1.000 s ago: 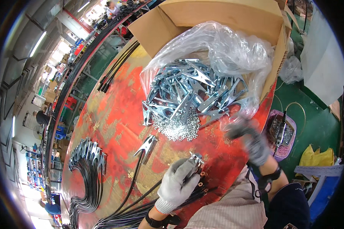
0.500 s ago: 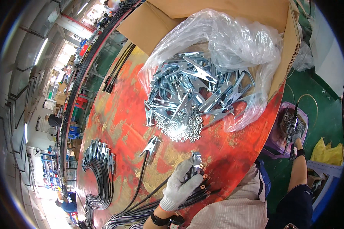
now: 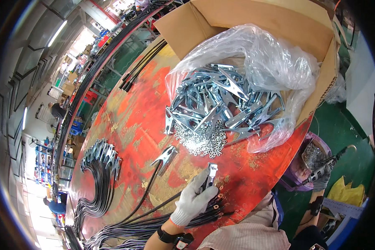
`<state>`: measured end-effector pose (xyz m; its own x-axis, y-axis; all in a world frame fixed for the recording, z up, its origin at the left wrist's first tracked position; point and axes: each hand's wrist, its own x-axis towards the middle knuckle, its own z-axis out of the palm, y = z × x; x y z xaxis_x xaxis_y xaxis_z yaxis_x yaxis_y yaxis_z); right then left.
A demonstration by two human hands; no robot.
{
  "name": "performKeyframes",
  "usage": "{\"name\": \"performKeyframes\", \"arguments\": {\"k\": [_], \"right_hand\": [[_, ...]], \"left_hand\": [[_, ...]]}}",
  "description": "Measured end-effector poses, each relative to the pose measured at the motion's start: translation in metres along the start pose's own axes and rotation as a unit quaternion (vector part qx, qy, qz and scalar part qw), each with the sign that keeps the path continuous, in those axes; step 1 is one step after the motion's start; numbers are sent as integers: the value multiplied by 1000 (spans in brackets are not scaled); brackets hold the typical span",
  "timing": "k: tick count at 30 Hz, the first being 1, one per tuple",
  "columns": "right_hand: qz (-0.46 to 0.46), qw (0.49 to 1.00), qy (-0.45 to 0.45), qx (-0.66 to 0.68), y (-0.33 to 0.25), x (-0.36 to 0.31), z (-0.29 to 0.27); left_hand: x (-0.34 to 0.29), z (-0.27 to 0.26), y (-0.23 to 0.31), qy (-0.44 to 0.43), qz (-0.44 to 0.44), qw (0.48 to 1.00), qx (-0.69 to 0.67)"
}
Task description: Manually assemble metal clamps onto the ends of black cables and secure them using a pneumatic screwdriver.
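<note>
Red, worn paint covers the round worktable point(image 3: 129, 121), whose near edge curves just past the person's chest. Bare tabletop lies open to the left of the gloved left hand point(image 3: 194, 196), which is closed around a metal clamp point(image 3: 211, 171) and pins it just above a bundle of black cables with ring terminals point(image 3: 175, 218). One finished clamp on its cable point(image 3: 164, 155) lies apart, up and left of it. Beyond it sit a pile of washers point(image 3: 202, 141) and a plastic bag of loose clamps point(image 3: 221, 100) inside a cardboard box point(image 3: 254, 21). Off the table's right edge, the gloved right hand point(image 3: 321, 177) grips an electric screwdriver point(image 3: 327, 166) over a purple tub point(image 3: 298, 177); the tub's contents are hard to make out.
</note>
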<state>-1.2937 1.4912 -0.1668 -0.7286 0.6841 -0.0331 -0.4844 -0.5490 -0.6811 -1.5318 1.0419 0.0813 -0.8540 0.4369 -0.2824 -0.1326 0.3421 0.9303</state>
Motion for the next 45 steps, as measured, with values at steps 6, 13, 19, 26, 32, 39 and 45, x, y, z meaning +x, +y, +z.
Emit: {"name": "performKeyframes", "arguments": {"k": [6, 13, 19, 26, 32, 39, 45], "right_hand": [[-154, 985, -39, -66, -26, 10, 192], [-265, 933, -244, 4, 44, -14, 424], [-217, 923, -309, 77, 90, -16, 459], [-149, 933, -314, 90, 111, -10, 455], [-132, 944, -289, 93, 112, -5, 458], [-155, 947, -272, 71, 107, -1, 455], [-180, 957, -223, 41, 85, -7, 449]], "left_hand": [[22, 6, -5, 11, -74, 983, -170], [17, -7, -16, 4, -46, 968, -247], [0, -14, -18, 18, -35, 972, -233], [-5, -18, -24, 17, -21, 983, -183], [-4, -18, -21, 5, -33, 987, -156], [-3, -13, -12, 11, -17, 990, -138], [12, -16, -23, 17, -5, 991, -131]]}}
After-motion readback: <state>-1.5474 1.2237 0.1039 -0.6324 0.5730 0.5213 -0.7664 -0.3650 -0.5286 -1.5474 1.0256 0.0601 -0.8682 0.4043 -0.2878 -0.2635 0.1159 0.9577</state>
